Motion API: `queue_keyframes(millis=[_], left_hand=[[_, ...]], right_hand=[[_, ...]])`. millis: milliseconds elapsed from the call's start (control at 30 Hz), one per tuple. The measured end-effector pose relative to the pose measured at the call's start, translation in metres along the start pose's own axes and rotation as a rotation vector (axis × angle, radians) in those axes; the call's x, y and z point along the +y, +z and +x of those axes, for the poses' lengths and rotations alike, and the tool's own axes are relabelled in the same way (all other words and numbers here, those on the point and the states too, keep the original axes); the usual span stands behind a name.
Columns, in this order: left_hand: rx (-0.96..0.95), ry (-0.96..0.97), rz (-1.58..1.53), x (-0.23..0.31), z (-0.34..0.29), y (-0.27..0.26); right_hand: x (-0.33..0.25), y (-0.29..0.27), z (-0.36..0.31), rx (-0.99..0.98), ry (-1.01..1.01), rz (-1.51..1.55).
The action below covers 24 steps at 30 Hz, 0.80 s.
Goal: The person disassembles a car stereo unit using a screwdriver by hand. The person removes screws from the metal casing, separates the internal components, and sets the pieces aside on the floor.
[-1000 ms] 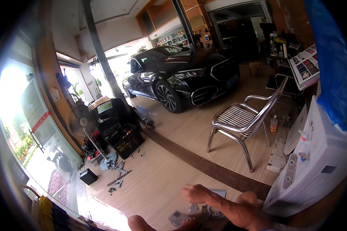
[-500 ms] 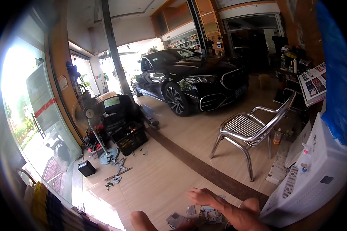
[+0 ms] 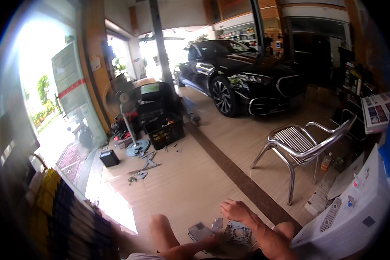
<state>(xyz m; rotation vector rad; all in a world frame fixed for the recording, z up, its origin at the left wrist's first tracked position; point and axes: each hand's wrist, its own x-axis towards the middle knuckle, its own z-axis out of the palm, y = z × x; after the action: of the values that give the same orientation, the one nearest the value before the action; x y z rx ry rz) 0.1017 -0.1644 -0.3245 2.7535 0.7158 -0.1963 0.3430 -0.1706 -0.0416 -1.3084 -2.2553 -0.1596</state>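
At the lower middle of the floor, my left hand [image 3: 208, 242] rests at the near right edge of a flat grey metal case [image 3: 198, 231], its fingers closed about that edge and partly hidden. Just beyond it lies a small silver plate [image 3: 217, 223]. To the right, an opened metal chassis [image 3: 237, 233] with a cut-out frame and small parts sits partly behind my right forearm. My right hand [image 3: 233, 209] is raised above and beyond the chassis with curled, pinched fingers; whatever they may hold is too small to make out.
A metal armchair [image 3: 297, 145] stands to the right, beside a white dispenser-like cabinet [image 3: 346, 216]. Further off are a black car [image 3: 247, 80], a black crate [image 3: 164, 133], a standing fan [image 3: 128, 117], a black box-shaped battery [image 3: 109, 158] and scattered metal parts [image 3: 148, 161].
My view has turned left and tilted down, so the scene sits further right and higher. My left forearm now shows more fully. The right hand stays raised and curled.
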Motion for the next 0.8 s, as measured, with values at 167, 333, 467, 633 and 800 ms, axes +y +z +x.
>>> queue_keyframes(millis=[167, 333, 467, 633, 800], left_hand=[[0.190, 0.055, 0.078, 0.004, -0.005, 0.017], [-0.014, -0.041, 0.048, 0.004, 0.002, 0.001], [-0.046, -0.041, 0.048, 0.006, 0.002, -0.007], [-0.014, 0.074, 0.151, 0.004, 0.002, -0.008], [-0.009, 0.099, 0.120, 0.001, 0.002, -0.007]], right_hand=[[-0.011, -0.006, 0.000, 0.125, 0.161, 0.209], [-0.018, -0.014, 0.006, 0.077, 0.125, 0.210], [-0.025, -0.022, 0.010, 0.076, 0.129, 0.220], [-0.035, -0.031, 0.021, 0.090, 0.118, 0.219], [-0.045, -0.031, 0.027, 0.069, 0.119, 0.218]])
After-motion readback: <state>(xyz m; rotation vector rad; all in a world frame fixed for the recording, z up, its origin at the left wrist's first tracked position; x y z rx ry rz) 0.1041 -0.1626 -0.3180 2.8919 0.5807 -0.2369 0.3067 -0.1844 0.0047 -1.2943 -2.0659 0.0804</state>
